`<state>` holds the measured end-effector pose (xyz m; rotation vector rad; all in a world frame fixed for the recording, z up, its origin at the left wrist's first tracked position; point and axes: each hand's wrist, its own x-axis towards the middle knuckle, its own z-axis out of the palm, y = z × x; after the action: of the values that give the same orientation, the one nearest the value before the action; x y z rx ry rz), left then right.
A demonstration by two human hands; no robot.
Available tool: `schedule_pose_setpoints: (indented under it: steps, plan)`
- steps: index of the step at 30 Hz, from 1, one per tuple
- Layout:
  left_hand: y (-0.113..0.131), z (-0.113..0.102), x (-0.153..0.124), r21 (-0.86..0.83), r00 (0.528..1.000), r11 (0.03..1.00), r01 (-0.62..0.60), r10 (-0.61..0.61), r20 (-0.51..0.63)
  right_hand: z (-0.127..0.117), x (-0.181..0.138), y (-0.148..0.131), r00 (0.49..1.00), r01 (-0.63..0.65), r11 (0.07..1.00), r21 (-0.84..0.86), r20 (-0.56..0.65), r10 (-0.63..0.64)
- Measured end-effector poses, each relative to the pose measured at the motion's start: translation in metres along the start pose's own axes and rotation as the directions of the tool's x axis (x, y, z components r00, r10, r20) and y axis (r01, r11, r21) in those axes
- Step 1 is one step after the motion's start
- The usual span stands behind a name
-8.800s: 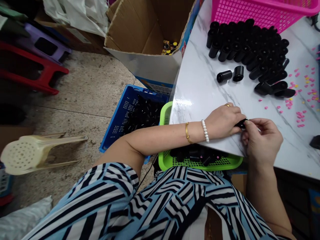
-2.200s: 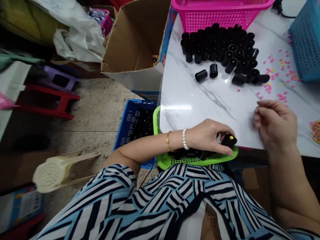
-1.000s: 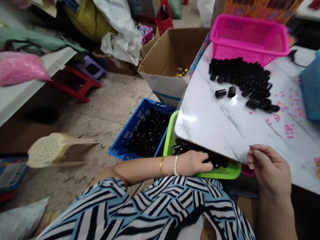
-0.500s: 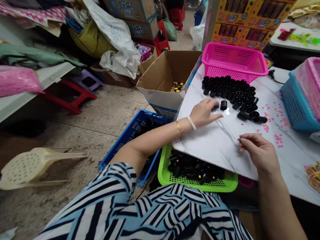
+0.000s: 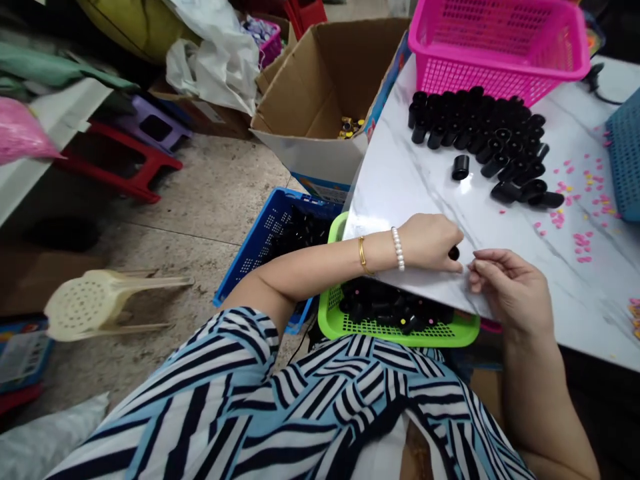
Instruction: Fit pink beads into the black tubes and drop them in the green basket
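Observation:
My left hand (image 5: 434, 241) rests on the marble table (image 5: 415, 187) near its front edge, fingers curled around a small black tube (image 5: 454, 253) whose end pokes out. My right hand (image 5: 507, 287) sits just to the right of it, thumb and fingertips pinched together close to the tube; whatever they hold is too small to see. A pile of black tubes (image 5: 480, 137) lies farther back on the table, with one lone tube (image 5: 461, 167) apart from it. Small pink pellets (image 5: 575, 220) are scattered at the right.
A green basket (image 5: 345, 323) of finished black pieces sits under the table edge over my lap. A blue crate (image 5: 260, 237) of black tubes stands on the floor beside it. A pink basket (image 5: 500, 47), a cardboard box (image 5: 310, 87) and a blue basket (image 5: 625, 157) ring the table.
My left hand has come back from the tube pile to the front edge, now closed on a black tube. One of the two loose tubes is gone from the table. My right hand stayed put.

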<state>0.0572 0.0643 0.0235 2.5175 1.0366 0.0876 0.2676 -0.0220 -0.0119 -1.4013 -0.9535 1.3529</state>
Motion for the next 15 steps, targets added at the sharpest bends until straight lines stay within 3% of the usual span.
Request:
schedule_pose_setpoints:
  steps: [6, 15]
  plan:
    - [-0.010, 0.020, 0.001, -0.193, 0.996, 0.979, -0.064, 0.052, -0.066, 0.008, 0.002, -0.004, 0.999, 0.047, 0.998, -0.047, -0.015, -0.048]
    - [-0.008, 0.023, -0.003, -0.209, 0.995, 0.975, -0.077, 0.061, -0.085, 0.025, 0.000, -0.016, 0.994, 0.064, 0.962, -0.265, -0.071, -0.086]
